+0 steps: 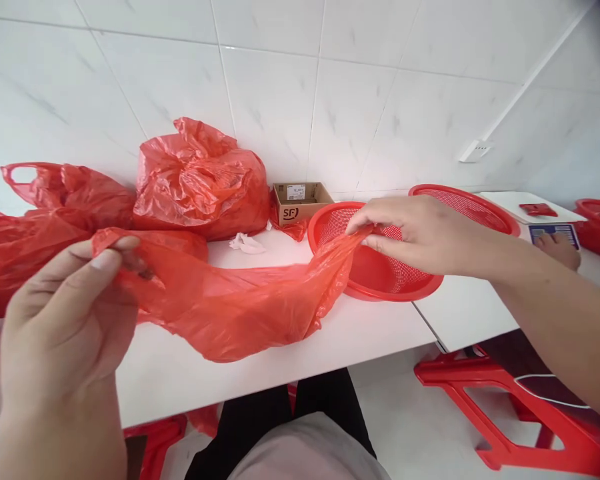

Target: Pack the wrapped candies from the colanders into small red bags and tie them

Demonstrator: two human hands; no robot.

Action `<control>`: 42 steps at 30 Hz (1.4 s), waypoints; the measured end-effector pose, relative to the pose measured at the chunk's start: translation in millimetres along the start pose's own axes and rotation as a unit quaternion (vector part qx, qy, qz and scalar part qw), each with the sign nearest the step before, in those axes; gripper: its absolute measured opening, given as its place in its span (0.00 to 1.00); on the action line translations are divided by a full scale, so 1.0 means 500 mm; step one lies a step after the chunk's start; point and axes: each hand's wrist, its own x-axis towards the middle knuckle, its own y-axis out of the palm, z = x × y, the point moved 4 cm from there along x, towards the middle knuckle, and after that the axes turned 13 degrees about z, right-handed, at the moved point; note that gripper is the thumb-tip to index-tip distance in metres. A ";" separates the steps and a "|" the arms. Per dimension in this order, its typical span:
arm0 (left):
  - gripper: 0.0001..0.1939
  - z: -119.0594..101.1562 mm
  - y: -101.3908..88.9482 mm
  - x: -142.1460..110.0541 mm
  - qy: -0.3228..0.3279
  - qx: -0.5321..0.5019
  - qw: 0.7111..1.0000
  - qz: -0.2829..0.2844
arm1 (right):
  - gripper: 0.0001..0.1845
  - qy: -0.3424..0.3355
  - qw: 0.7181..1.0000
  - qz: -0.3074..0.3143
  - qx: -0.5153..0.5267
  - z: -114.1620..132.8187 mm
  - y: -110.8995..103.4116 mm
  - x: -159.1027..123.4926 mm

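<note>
A thin red plastic bag hangs stretched between my two hands, sagging in the middle above the white table. At the left, my left hand pinches one end of it between thumb and fingers. The other end is gathered in the closed fingers of my right hand, held over a red plastic colander. The bag looks limp, with nothing bulky inside. Part of the colander is hidden behind my right hand and wrist.
Full red bags are piled at the left. By the wall stands a small cardboard box, with crumpled white tissue nearby. Farther right are another colander, a scale with another person's hand, and a red stool.
</note>
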 end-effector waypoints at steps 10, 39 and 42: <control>0.31 0.004 0.152 0.042 -0.159 0.024 0.923 0.350 | 0.08 -0.089 0.971 0.003 0.222 0.083 -0.039 0.074; 0.06 0.084 0.166 0.036 -0.116 0.366 0.784 0.488 | 0.15 -0.070 0.873 -0.067 0.478 0.094 0.231 0.151; 0.12 0.102 0.156 0.031 0.010 0.484 0.788 0.381 | 0.16 -0.073 0.858 -0.021 0.509 0.082 0.274 0.173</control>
